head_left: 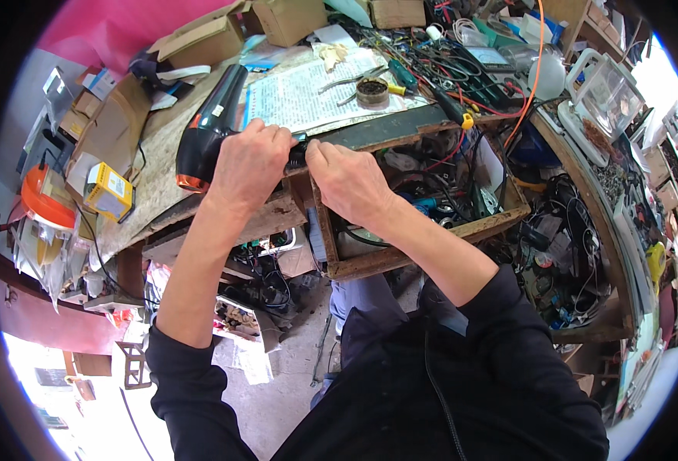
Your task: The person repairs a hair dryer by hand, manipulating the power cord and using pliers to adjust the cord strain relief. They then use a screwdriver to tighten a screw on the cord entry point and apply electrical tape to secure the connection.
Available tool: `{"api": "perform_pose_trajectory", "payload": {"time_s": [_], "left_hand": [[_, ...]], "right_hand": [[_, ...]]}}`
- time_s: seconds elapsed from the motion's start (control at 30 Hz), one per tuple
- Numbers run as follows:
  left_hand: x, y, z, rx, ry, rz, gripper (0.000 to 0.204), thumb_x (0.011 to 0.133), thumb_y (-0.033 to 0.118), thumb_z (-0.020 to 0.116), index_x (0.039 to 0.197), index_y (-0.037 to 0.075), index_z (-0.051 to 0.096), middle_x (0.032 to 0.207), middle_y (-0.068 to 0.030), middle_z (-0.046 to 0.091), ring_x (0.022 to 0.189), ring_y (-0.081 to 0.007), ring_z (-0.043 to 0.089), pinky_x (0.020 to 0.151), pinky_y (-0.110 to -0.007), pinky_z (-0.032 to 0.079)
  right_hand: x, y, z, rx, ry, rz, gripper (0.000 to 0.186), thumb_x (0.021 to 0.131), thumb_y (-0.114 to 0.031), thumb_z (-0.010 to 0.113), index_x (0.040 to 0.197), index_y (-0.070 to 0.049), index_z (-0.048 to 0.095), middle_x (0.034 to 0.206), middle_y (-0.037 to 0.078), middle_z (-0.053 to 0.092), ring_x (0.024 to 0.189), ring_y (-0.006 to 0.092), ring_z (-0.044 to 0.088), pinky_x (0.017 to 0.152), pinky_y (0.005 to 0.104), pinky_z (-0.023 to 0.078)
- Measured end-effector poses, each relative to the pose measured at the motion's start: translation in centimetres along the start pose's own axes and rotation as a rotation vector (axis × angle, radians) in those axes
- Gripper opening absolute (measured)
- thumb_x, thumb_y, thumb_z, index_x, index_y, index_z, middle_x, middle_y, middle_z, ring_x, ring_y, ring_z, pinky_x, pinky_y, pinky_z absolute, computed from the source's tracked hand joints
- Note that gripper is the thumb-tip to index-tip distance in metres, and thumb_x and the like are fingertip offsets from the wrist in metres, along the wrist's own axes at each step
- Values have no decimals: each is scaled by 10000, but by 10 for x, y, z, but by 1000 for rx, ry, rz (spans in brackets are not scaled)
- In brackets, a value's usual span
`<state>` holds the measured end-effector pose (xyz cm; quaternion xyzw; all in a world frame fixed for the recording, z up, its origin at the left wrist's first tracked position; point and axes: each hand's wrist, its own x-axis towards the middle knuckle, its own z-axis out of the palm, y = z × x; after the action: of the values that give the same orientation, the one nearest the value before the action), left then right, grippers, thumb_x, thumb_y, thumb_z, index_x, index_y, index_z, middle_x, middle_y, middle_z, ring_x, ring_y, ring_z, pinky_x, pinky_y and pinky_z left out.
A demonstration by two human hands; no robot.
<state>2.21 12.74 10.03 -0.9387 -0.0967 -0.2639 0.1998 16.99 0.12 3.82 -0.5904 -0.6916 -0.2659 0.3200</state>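
A black hair dryer with a copper-coloured ring lies at the left of the worktable's front edge. My left hand is closed around its handle, which the fingers mostly hide. Between the two hands a small dark piece shows at the handle's end. My right hand is closed on it with thumb and fingers pinched together; the exact hold is hidden. Below my right hand an open wooden drawer holds cables and small parts. Just beyond the hands lies a printed sheet.
On the table stand a round tin, pliers, a green-handled screwdriver and tangled test leads. A yellow box sits at the left edge. An orange cable hangs at the right, near crowded shelves of parts.
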Motion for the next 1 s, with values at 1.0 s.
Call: {"api": "perform_pose_trajectory", "payload": {"time_s": [1.0], "left_hand": [[-11, -7, -2, -8, 85, -94, 146, 911, 198, 722, 845, 73, 685, 766, -72, 692, 798, -252, 670, 632, -382, 558]], "right_hand": [[30, 22, -1, 275, -124, 147, 183, 911, -158, 732, 970, 5, 673, 839, 206, 694, 771, 415, 677, 692, 479, 532]]}}
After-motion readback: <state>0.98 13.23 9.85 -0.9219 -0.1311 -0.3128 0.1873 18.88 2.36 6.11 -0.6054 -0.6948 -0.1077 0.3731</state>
